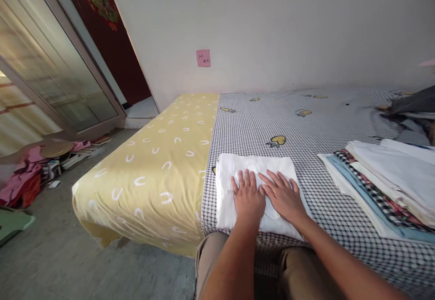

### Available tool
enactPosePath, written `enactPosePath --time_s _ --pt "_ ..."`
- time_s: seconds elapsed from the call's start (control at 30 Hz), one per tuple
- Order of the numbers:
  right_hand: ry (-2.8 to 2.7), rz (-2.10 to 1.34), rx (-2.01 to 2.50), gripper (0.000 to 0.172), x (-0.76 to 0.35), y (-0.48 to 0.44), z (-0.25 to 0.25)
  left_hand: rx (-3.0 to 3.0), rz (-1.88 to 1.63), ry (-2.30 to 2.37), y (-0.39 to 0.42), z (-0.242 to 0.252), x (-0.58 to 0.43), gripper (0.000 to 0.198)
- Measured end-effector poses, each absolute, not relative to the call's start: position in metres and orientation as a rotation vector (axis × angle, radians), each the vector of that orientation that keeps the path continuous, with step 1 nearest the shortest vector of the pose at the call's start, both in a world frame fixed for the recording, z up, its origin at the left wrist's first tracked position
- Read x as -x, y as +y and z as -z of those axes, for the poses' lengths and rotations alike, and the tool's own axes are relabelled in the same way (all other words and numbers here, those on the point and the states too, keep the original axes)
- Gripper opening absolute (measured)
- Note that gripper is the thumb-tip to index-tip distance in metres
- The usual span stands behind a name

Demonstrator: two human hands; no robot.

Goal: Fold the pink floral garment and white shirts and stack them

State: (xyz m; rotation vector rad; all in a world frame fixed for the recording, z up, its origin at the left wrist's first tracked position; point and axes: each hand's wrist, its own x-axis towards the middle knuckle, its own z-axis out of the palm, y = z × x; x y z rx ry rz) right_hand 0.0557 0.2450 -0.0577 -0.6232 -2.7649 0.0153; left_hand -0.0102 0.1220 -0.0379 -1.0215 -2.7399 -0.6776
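Observation:
A folded white garment (226, 211) lies flat near the front edge of the bed, on the black-and-white checked sheet (244, 132). My left hand (249, 195) rests palm down on its middle, fingers spread. Just to the right, my right hand (282, 195) also lies flat on the white cloth with its fingers apart. The two hands nearly touch at the thumbs. What kind of garment it is cannot be made out in its folded state. Neither hand grips anything.
A stack of folded clothes (390, 186) stands on the right. Dark crumpled cloth (414, 103) lies behind it. Yellow patterned bedding (156, 155) covers the left side. A pink note (203, 58) is on the wall. Pink and red cloth (29, 182) lies on the floor at left.

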Motion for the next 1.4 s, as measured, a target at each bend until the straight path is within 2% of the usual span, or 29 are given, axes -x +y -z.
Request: enactPosePath --time_s 0.57,0.9,1.17,1.4 --pt "-2.756 -0.119 0.62 0.049 -0.053 0.239 0.049 1.016 0.52 -2.764 0.124 0.037 0.016 0.055" --pt "-2.71 -0.315 0.607 0.048 -0.05 0.235 0.043 1.017 0.405 -2.708 0.121 0.039 0.022 0.053" --pt "-2.767 -0.386 0.468 0.05 -0.03 0.277 0.041 0.992 0.234 -2.63 0.125 0.042 0.026 0.051" --pt "-2.779 -0.4 0.618 0.051 0.0 0.309 0.036 0.985 0.179 -2.701 0.126 0.036 0.024 0.053"
